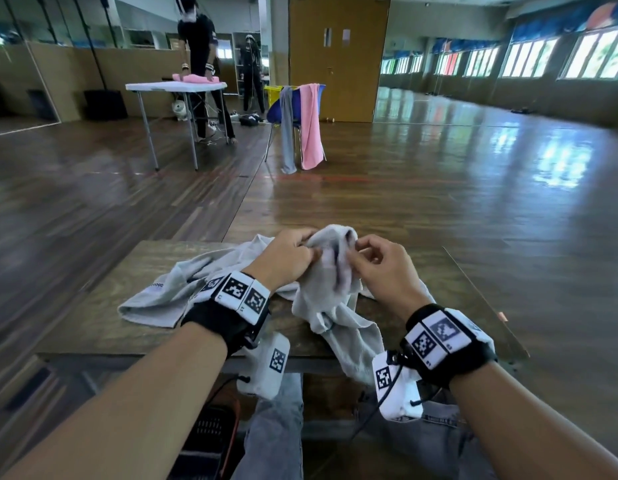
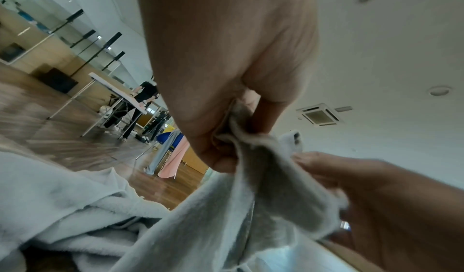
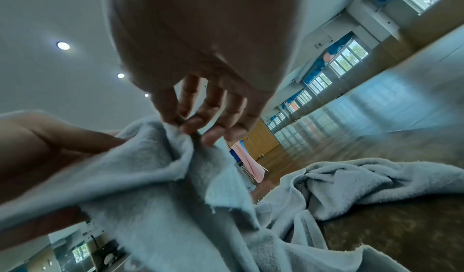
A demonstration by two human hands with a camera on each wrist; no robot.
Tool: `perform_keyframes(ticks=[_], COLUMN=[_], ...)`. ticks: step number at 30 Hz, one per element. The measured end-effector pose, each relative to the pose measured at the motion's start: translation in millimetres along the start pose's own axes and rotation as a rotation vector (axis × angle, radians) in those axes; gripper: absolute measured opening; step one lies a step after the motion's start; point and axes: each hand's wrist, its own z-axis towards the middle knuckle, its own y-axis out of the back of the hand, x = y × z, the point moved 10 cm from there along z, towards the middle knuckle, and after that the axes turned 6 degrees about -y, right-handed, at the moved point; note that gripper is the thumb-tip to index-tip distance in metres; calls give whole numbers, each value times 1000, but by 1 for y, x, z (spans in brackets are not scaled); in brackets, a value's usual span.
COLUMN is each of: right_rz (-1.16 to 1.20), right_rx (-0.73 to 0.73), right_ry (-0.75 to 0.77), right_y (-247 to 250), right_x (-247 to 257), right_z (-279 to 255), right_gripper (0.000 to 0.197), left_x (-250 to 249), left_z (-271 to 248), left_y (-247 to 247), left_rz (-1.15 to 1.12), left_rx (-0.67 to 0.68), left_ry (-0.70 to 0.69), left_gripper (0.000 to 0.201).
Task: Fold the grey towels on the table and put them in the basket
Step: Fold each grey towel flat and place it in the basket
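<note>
A crumpled grey towel (image 1: 330,299) is lifted above the wooden table (image 1: 134,271), its lower part trailing over the near edge. My left hand (image 1: 290,258) grips a bunched fold at its top; in the left wrist view the left hand (image 2: 226,117) has cloth (image 2: 263,187) squeezed between thumb and fingers. My right hand (image 1: 376,265) pinches the towel's edge just to the right; the right wrist view shows its fingertips (image 3: 191,125) nipping the grey cloth (image 3: 155,177). A second grey towel (image 1: 169,292) lies rumpled on the table's left half. A dark basket (image 1: 210,431) sits on the floor below.
A person works at a white folding table (image 1: 175,86) far left. A blue chair (image 1: 283,109) draped with a grey and a pink towel (image 1: 311,126) stands ahead on the shiny wooden floor. My knees in jeans (image 1: 276,427) are under the table.
</note>
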Motion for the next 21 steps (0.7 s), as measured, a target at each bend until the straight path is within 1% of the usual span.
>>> perform_keyframes(ticks=[2,4,5,6,7,8,9,10,11,13,14,16,17,20,21], right_rz=[-4,75,133,189,245,301,350,375,374,341,338,365,376,359,339], right_rx=[-78,-112,-110,-104,-93,-76,-56,-43,-40,-51,-57,-49,-40,-47,-59], right_ry=[0,-49,-81,-108,-133,-152,-163,-160,-147,-112,-101,-95,-93,-83,-78], right_y=[15,25,28,29,30,29,28,26,26,30,34,40,43,55,59], right_x=[3,-1,-3,-5,-5,-5,-3,-1,1,7,8,7,5,-2,-4], right_z=[6,13,15,16,17,17,16,16,15,13,12,11,10,10,9], right_gripper=[18,18,18,18,17,17,17,16,17,19,20,21,21,16,14], left_x=[3,4,1,-4,-10,-13,-13,-12,-12,-12,-14,-21,-21,-24,-26], left_z=[5,3,-1,-3,-4,-4,-4,-5,-5,-4,-6,-8,-8,-4,-1], left_y=[14,34,39,36,24,6,-13,-29,-38,-43,-44,-43,-42,-42,-41], left_rz=[204,469,559,589,571,522,472,446,420,282,231,218,200,126,134], left_rx=[-79,-245,-314,-335,-290,-202,-114,-60,-49,-103,-129,-165,-168,-130,-118], left_ry=[8,43,27,-20,-85,-133,-154,-157,-159,-160,-175,-228,-233,-217,-216], left_gripper=[26,26,27,32,39,46,51,55,55,46,36,12,6,21,24])
